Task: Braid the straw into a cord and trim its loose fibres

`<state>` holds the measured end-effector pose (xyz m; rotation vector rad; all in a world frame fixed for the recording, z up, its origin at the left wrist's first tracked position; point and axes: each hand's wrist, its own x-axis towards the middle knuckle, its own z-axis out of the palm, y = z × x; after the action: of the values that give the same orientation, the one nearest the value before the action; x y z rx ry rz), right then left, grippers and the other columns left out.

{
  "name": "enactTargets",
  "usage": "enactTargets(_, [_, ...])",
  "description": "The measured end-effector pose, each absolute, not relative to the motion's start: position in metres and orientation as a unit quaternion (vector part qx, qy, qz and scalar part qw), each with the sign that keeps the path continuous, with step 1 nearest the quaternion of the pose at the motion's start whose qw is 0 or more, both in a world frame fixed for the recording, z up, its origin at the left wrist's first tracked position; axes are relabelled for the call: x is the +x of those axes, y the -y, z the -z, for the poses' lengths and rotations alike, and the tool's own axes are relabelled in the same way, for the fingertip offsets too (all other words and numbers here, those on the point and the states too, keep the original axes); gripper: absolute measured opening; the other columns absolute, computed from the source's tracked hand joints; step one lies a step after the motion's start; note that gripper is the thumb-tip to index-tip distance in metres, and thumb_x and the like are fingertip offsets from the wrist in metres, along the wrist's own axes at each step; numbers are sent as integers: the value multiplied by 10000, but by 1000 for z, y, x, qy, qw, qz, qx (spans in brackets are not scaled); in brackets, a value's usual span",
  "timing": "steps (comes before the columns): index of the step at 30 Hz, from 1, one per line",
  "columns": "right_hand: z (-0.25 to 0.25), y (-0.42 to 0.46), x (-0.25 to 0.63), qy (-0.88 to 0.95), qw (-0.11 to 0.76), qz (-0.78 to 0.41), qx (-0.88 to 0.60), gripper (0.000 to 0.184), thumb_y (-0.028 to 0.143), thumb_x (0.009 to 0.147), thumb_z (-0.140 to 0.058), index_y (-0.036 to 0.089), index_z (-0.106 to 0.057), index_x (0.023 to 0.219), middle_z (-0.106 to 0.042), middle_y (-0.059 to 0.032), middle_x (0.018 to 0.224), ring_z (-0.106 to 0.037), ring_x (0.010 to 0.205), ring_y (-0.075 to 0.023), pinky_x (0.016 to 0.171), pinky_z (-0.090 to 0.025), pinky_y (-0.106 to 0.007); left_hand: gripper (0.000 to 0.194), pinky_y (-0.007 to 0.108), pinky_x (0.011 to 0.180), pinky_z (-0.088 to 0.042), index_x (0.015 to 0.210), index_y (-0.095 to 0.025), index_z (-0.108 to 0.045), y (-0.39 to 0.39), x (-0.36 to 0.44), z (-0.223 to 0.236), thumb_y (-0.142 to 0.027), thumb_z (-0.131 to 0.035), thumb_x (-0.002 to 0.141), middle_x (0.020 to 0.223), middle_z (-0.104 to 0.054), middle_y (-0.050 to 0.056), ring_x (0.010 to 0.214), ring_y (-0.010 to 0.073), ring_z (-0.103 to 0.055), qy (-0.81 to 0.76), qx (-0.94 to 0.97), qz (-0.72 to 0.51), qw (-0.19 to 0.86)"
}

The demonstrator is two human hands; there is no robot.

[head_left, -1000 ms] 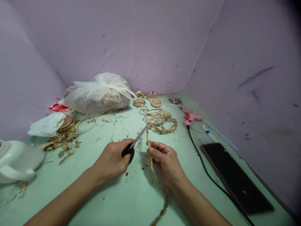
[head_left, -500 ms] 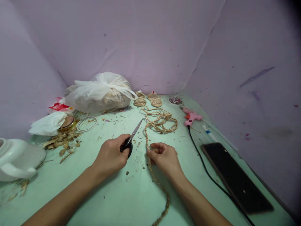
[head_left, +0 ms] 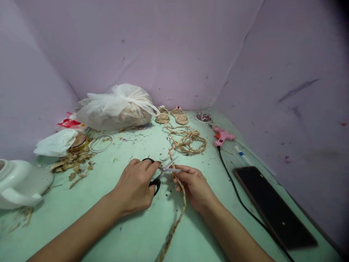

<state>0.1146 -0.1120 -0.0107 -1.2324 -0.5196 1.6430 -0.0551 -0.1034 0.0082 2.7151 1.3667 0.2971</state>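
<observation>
My left hand (head_left: 137, 185) holds black-handled scissors (head_left: 163, 170) by the finger loops. Their blades are spread, one to each side of a tan braided cord (head_left: 183, 200), close by my right fingertips. My right hand (head_left: 192, 183) pinches the cord between thumb and fingers. From there one stretch of cord runs down toward the near edge of the view. The other stretch leads up to a loose coil of the same braid (head_left: 192, 142) lying on the table.
Behind the coil stand small woven slippers (head_left: 180, 116) and a dish of beads (head_left: 203, 116). To the right lie a pink glue gun (head_left: 222, 135), a marker (head_left: 242, 154) and a phone (head_left: 275, 205). Leftward are a stuffed plastic bag (head_left: 117, 107), a ring (head_left: 101, 143) and a white container (head_left: 23, 182).
The scissors have swung from pointing away to pointing right, and their blades have opened around the cord. My right hand has lifted the cord slightly; its near end has shifted left.
</observation>
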Motion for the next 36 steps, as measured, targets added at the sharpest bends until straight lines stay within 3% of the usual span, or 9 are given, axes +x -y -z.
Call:
enactTargets(5, [7,115,112,235,488,-694,-475,254,172,503,-686,103,-664,746,-582,-8,531,-432,414,-55,314,-263,-140,473,387,765,-363,1169,-145,-447,103,-54,-6,-189,-458,699,912,-570,101,847,227,-518,-437,895,-91,23])
enactTargets(11, [4,117,111,228,494,-683,-487,229,159,475,-684,93,-659,693,-587,-19,524,-421,410,-54,311,-197,-146,516,391,744,-363,1205,-124,-430,104,-54,-8,-182,-452,693,910,-553,111,835,235,-508,-430,900,-71,7])
enactTargets(21, [6,116,115,243,492,-692,-470,193,189,511,-688,109,-652,682,-567,-3,521,-396,398,-35,318,-181,-131,482,368,688,-367,1199,-114,-422,106,-56,-4,-144,-409,717,829,-548,94,746,212,-507,-417,908,-41,-14])
enactTargets(30, [4,122,110,297,486,-665,-483,145,214,542,-678,109,-652,638,-574,-7,533,-385,386,-37,318,-200,-146,516,337,664,-399,1169,-168,-421,105,-54,-9,-78,-410,661,832,-594,68,700,206,-543,-440,895,33,62])
enactTargets(36, [2,121,111,285,492,-662,-488,169,241,519,-694,113,-638,613,-551,7,501,-372,373,-32,309,-191,-146,495,266,603,-394,1137,-218,-453,106,-57,-8,-65,-401,669,789,-620,38,673,176,-566,-457,881,0,122])
